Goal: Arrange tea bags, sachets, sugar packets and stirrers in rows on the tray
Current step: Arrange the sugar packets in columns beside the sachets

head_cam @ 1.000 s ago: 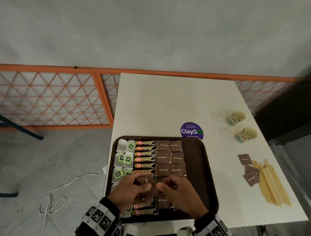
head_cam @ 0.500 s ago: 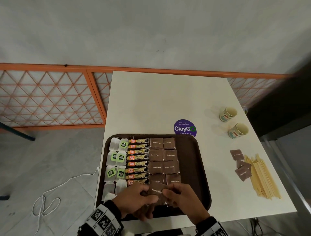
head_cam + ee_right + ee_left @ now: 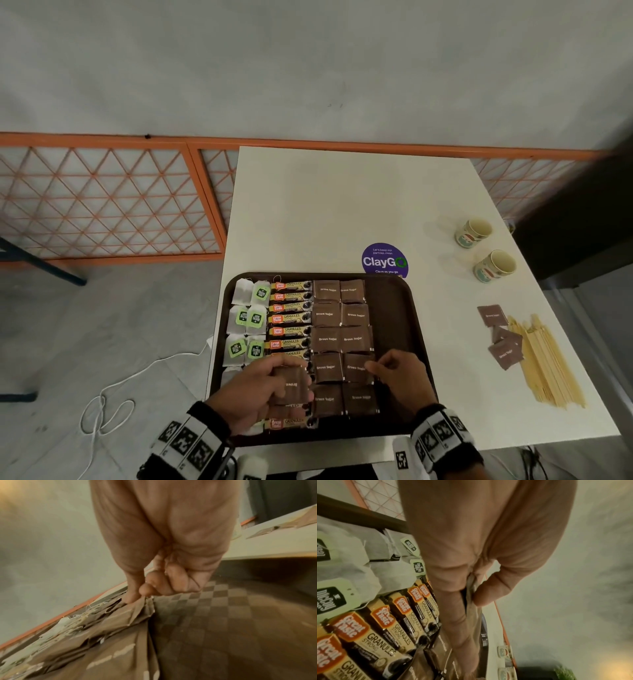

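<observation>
a: brown sugar packet (image 3: 291, 385) above the tray's (image 3: 399, 308) near left, pinched in left hand (image 3: 255, 390) between thumb and fingers (image 3: 453, 601).
b: right hand (image 3: 399, 380)?
a: curled fingertips (image 3: 145, 589) nipping the edge of a laid packet (image 3: 356, 368) in the sugar rows.
b: advice: square it to its neighbours, edges meeting without overlap, before laying the held one. loose packets (image 3: 503, 342) and stirrers (image 3: 544, 363) wait on the tabletop (image 3: 342, 205).
</observation>
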`<state>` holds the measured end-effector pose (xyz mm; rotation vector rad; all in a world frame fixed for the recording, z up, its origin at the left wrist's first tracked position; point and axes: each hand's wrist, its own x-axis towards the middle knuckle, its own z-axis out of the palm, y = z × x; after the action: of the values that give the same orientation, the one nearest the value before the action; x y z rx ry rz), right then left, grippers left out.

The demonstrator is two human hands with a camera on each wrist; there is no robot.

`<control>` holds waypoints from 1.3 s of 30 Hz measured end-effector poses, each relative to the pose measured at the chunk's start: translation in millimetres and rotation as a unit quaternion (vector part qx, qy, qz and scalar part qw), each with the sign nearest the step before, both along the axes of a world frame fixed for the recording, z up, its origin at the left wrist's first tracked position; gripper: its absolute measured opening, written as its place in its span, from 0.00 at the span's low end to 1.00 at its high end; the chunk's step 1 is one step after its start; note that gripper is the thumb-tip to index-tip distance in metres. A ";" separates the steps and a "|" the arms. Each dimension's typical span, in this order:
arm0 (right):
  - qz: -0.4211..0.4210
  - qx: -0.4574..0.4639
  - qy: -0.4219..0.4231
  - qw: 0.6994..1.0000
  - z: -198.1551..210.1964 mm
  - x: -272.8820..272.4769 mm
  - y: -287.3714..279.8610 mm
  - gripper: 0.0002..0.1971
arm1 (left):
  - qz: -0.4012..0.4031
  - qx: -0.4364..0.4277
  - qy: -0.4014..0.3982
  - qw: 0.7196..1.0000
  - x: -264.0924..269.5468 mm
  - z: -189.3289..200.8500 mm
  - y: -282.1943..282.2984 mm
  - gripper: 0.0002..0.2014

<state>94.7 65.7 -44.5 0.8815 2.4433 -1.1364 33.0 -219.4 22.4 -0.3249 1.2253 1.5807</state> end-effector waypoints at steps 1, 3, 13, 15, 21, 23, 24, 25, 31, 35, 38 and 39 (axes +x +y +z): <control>-0.015 0.023 0.013 1.000 3.9 -0.3 -2.7 0.12 | -0.002 0.006 0.000 1.000 -0.1 0.6 -1.1 0.25; -0.026 0.046 0.043 0.998 14.7 1.8 -9.7 0.13 | -0.005 0.020 0.002 1.000 0.2 3.3 -2.3 0.25; 0.148 -0.193 0.092 0.966 74.8 13.6 -80.9 0.09 | -0.042 -0.008 0.071 0.997 7.1 11.7 13.2 0.15; 0.120 -0.193 0.110 0.968 72.6 15.2 -82.3 0.06 | -0.059 -0.021 0.083 0.995 9.7 12.6 16.5 0.12; 0.043 -0.251 0.046 0.966 69.0 26.3 -74.0 0.10 | -0.106 -0.041 0.088 0.990 12.9 12.5 16.2 0.08; 0.002 -0.264 0.056 0.963 64.5 28.3 -72.0 0.09 | -0.155 -0.047 0.091 0.983 14.1 11.3 14.3 0.08; -0.010 -0.267 0.060 0.962 62.2 29.1 -70.1 0.08 | -0.182 -0.055 0.099 0.977 14.3 10.4 13.2 0.09; 0.002 -0.259 0.062 0.964 60.5 30.2 -67.2 0.07 | -0.202 -0.066 0.112 0.971 13.7 9.4 11.8 0.10; 0.311 -0.175 -0.009 0.934 62.7 33.5 -64.0 0.05 | -0.320 -0.094 0.205 0.920 12.0 6.3 15.9 0.04; 0.156 -0.245 0.066 0.955 57.5 35.0 -70.7 0.06 | -0.216 -0.102 0.201 0.950 18.8 -0.1 27.5 0.04; 0.020 -0.279 0.062 0.958 55.4 31.3 -70.5 0.05 | -0.082 -0.088 0.116 0.986 22.3 -3.7 34.7 0.09; -0.024 -0.276 0.067 0.958 53.2 28.1 -68.2 0.05 | -0.061 -0.082 0.102 0.989 22.9 -4.0 37.5 0.09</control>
<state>122.8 -2.5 8.7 0.7012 2.0232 -1.8222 56.0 -181.9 18.4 -0.1906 1.5096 1.4377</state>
